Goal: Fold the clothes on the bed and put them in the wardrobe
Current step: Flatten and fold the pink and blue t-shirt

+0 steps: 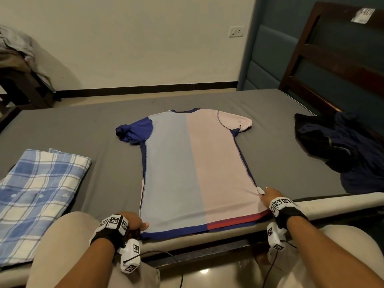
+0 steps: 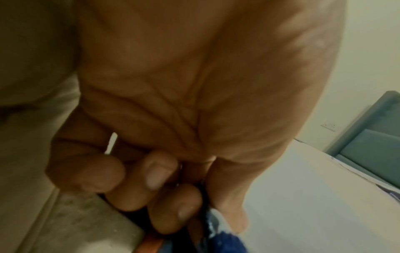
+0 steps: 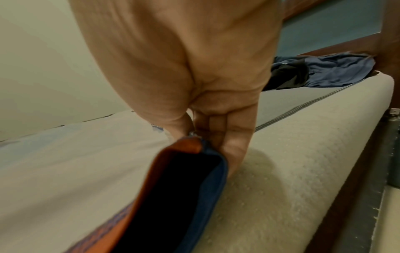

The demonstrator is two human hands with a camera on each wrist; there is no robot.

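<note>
A T-shirt (image 1: 193, 167) with a light blue half, a pink half and a navy left sleeve lies flat on the grey bed (image 1: 83, 125), collar away from me. My left hand (image 1: 143, 225) grips its bottom left hem corner, thumb on top and fingers (image 2: 160, 172) curled under the navy hem (image 2: 225, 243). At the shirt's right side seam, just above the hem, my right hand (image 1: 262, 193) pinches the fabric. In the right wrist view the thumb and fingers (image 3: 229, 137) hold the red and navy hem (image 3: 188, 171), which is lifted slightly off the mattress edge.
A folded blue plaid shirt (image 1: 39, 196) lies at the bed's near left. A heap of dark blue and black clothes (image 1: 340, 146) sits at the right by the wooden headboard (image 1: 332, 59). A chair draped with clothes (image 1: 18, 55) stands at the far left. My knees touch the bed's near edge.
</note>
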